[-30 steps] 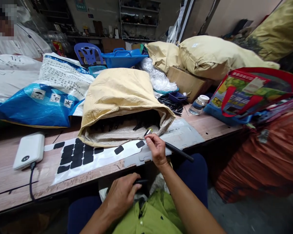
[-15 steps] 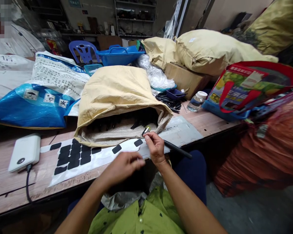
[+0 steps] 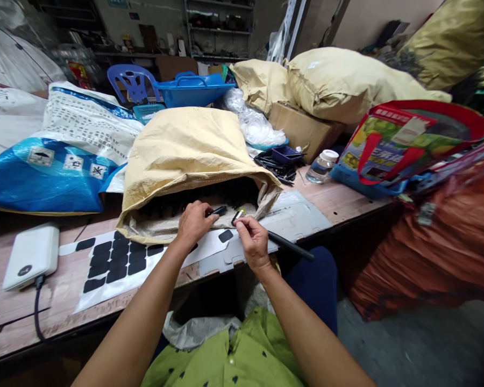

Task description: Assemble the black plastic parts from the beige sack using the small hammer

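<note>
My left hand (image 3: 193, 221) is closed on a small black part (image 3: 218, 210) at the mouth of the open tan sack (image 3: 185, 156), which lies on the wooden table (image 3: 339, 200) with black parts inside. My right hand (image 3: 252, 240) pinches a thin black rod (image 3: 290, 247) whose silver and yellow tip (image 3: 237, 215) points toward the sack mouth. The black part and that tip are a short way apart. A white backing sheet with several black pads (image 3: 116, 260) lies just left of my hands. One loose pad (image 3: 226, 235) sits between them.
A white power bank (image 3: 30, 255) with a cable sits at the left. Blue and white bags (image 3: 64, 156), a blue basket (image 3: 193, 88), a clear bottle (image 3: 321, 165), a heap of black parts (image 3: 280, 164), a cardboard box (image 3: 302, 129) and a red shopping bag (image 3: 407, 145) crowd the table. A person in white sits at far left.
My left hand rose from my lap to the sack mouth, carrying the small black part. My right hand stayed in place with the rod.
</note>
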The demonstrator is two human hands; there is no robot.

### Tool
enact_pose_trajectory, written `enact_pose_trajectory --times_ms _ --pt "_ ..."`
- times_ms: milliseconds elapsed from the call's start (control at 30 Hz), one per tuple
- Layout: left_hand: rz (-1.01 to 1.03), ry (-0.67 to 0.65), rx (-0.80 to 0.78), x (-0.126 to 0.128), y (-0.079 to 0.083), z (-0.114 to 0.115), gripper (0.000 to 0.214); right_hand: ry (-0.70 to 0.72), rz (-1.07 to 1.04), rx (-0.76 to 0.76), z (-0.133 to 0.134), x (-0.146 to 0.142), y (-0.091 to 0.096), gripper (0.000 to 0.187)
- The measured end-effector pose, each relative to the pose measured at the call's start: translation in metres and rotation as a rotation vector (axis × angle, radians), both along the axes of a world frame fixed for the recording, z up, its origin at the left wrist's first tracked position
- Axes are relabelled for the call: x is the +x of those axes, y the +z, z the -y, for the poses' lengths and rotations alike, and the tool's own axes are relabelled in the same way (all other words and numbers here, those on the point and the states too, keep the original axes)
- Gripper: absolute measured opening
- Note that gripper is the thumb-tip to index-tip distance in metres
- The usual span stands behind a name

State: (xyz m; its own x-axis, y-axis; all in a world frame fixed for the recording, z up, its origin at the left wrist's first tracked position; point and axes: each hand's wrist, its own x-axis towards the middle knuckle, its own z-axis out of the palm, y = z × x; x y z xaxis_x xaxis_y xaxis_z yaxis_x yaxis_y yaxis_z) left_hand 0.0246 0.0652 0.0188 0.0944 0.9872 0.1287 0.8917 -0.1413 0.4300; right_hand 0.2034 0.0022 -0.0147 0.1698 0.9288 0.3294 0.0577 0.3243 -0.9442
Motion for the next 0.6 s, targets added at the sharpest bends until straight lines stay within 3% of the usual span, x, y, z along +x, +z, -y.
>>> enact_pose_trajectory --times_ms 100,233,433,533,600 --pt "0.139 -0.057 0.055 -0.015 0.000 0.030 0.017 -0.010 -0.024 -0.001 0.000 0.000 0.002 0.019" --pt "0.307 -0.177 0.045 -0.017 -0.013 0.063 0.013 -0.025 -0.039 -0.019 0.001 -0.001 0.004 0.019" --pt "0.293 -0.203 0.101 -0.015 -0.028 0.071 0.017 -0.038 -0.032 -0.053 0.000 -0.002 0.008 0.021" --pt "0.266 -0.203 0.090 -0.017 -0.029 0.068 0.019 -0.050 0.205 -0.046 0.001 0.012 0.019 0.019" --pt "0.259 -0.211 0.080 -0.017 -0.029 0.067 0.018 -0.131 0.543 0.019 0.002 0.029 0.027 0.020"
